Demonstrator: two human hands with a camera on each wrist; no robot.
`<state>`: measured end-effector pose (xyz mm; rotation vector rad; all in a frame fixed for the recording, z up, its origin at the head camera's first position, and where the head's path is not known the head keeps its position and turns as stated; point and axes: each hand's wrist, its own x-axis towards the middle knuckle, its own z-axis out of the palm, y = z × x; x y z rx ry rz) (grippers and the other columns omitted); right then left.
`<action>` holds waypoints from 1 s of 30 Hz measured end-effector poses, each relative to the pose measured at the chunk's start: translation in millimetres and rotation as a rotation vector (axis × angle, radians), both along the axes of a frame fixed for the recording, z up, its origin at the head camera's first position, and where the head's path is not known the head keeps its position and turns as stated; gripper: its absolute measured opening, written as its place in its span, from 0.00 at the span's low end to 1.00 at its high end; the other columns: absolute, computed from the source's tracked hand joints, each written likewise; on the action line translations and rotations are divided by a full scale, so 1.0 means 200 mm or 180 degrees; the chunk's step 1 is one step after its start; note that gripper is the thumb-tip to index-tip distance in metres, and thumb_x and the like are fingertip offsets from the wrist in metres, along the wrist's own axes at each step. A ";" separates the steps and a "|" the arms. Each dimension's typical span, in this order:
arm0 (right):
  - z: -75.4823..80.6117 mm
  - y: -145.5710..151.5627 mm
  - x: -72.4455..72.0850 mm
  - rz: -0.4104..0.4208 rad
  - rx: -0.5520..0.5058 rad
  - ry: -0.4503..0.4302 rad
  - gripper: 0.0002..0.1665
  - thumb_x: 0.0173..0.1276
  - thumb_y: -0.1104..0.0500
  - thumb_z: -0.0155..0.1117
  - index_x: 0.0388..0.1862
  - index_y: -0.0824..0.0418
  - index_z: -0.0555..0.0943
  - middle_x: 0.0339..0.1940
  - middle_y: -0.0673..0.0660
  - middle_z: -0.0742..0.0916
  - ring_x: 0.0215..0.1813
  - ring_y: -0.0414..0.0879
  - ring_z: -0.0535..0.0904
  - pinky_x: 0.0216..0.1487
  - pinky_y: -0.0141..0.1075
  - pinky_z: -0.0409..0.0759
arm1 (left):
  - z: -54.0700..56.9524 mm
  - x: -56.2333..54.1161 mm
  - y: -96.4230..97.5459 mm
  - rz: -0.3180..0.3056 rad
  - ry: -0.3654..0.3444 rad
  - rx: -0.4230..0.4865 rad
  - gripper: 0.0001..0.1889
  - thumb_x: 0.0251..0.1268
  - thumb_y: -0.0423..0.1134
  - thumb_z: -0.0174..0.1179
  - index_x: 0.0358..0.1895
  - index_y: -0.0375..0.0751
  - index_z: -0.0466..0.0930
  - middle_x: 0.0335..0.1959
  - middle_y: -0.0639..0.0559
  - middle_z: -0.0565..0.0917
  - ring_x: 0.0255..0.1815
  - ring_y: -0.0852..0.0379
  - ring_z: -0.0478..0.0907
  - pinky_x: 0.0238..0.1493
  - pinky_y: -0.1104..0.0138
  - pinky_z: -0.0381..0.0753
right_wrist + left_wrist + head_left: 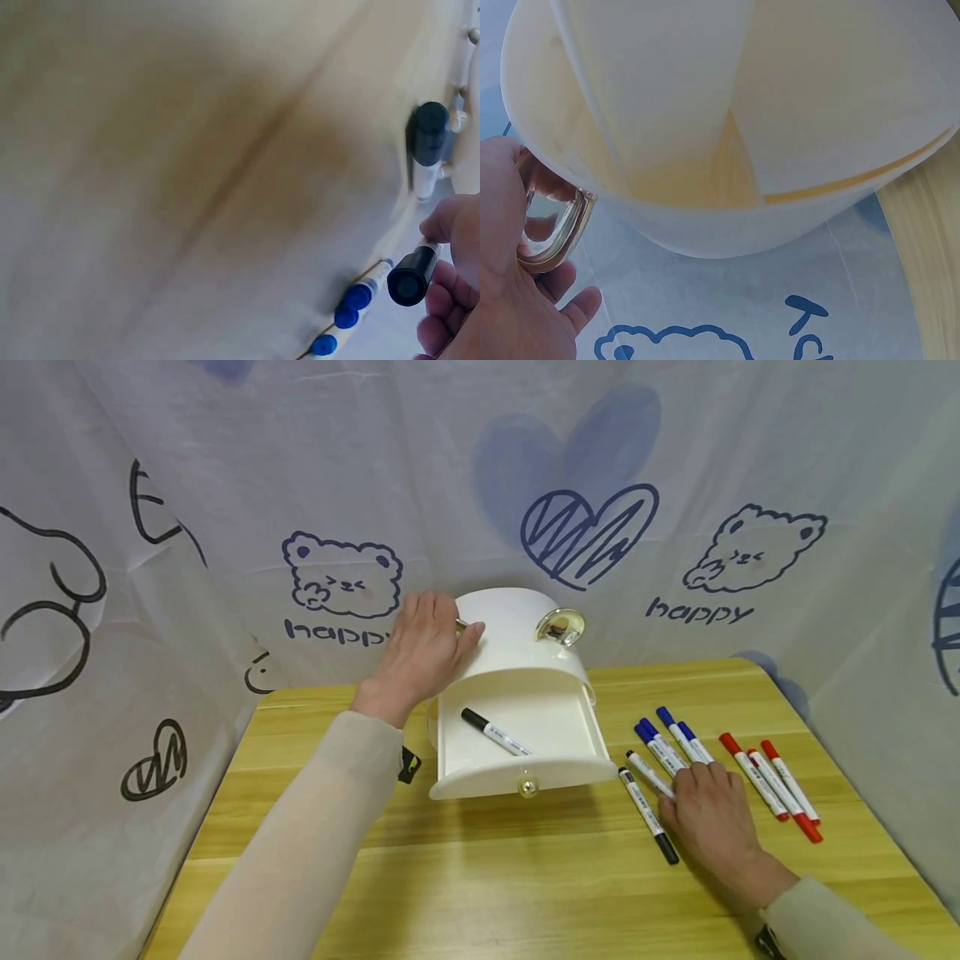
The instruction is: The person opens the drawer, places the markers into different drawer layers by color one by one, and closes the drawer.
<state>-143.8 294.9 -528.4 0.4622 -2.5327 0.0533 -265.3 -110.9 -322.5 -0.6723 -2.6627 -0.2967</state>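
A white storage box [510, 610] with gold ear-shaped pieces stands on the table, its front drawer [562, 718] pulled out. Inside that drawer lies a black-capped marker [495, 732]. My left hand [423, 647] grips the box's left gold ear [555, 225], fingers wrapped round it. To the right of the box, my right hand [712, 818] pinches a black marker [414, 274] between thumb and fingers, low over the table. Another black marker [648, 814] lies just left of this hand. Several blue-capped markers [660, 745] lie at its fingertips, partly covered by it.
Three red markers [761, 777] lie right of my right hand. The wooden table [510, 893] carries everything. A white cloth with drawings [450, 468] hangs behind and at the sides, close behind the box. A small black-and-yellow item [408, 766] shows by my left sleeve.
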 end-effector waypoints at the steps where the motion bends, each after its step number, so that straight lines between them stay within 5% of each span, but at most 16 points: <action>1: 0.01 0.00 -0.01 0.0002 -0.0007 -0.0001 0.20 0.63 0.51 0.66 0.25 0.61 0.68 0.23 0.56 0.70 0.29 0.57 0.65 0.33 0.51 0.66 | 0.00 0.00 0.00 -0.0007 0.0007 0.0001 0.20 0.86 0.51 0.49 0.38 0.39 0.61 0.36 0.45 0.62 0.43 0.45 0.60 0.56 0.53 0.61; 8: 0.09 0.00 -0.05 0.0032 -0.0094 0.0104 0.22 0.71 0.47 0.56 0.26 0.63 0.69 0.23 0.57 0.71 0.30 0.58 0.65 0.33 0.49 0.60 | 0.00 0.00 0.00 -0.0018 0.0014 0.0000 0.20 0.86 0.52 0.49 0.38 0.39 0.61 0.36 0.45 0.62 0.43 0.45 0.60 0.56 0.53 0.60; 14: 0.19 -0.03 -0.09 0.0182 -0.0100 0.0547 0.33 0.81 0.42 0.41 0.25 0.67 0.70 0.21 0.61 0.72 0.27 0.63 0.67 0.29 0.49 0.61 | 0.01 0.00 0.00 0.0001 -0.0011 -0.0019 0.20 0.86 0.52 0.48 0.38 0.39 0.60 0.36 0.46 0.61 0.42 0.45 0.60 0.55 0.53 0.60; 17: 0.25 -0.04 -0.10 0.0209 -0.0102 0.0578 0.27 0.76 0.47 0.51 0.24 0.66 0.70 0.21 0.61 0.71 0.26 0.63 0.68 0.27 0.49 0.61 | 0.01 0.00 0.00 0.0003 -0.0025 -0.0013 0.20 0.86 0.52 0.49 0.38 0.40 0.61 0.36 0.46 0.61 0.43 0.45 0.59 0.55 0.54 0.60; 22: 0.35 -0.04 -0.11 0.0062 -0.0195 0.0171 0.19 0.61 0.54 0.71 0.25 0.67 0.74 0.22 0.60 0.74 0.29 0.61 0.69 0.30 0.50 0.62 | 0.01 0.00 0.00 0.0001 -0.0035 -0.0030 0.20 0.86 0.52 0.48 0.39 0.40 0.60 0.37 0.46 0.61 0.43 0.45 0.59 0.55 0.54 0.60; 30: 0.54 -0.07 -0.13 -0.0037 -0.0375 -0.0100 0.16 0.59 0.56 0.76 0.27 0.66 0.79 0.23 0.58 0.77 0.31 0.60 0.71 0.33 0.52 0.63 | 0.01 0.00 0.00 0.0032 0.0015 -0.0109 0.20 0.86 0.53 0.48 0.39 0.39 0.62 0.37 0.45 0.62 0.44 0.45 0.60 0.56 0.53 0.61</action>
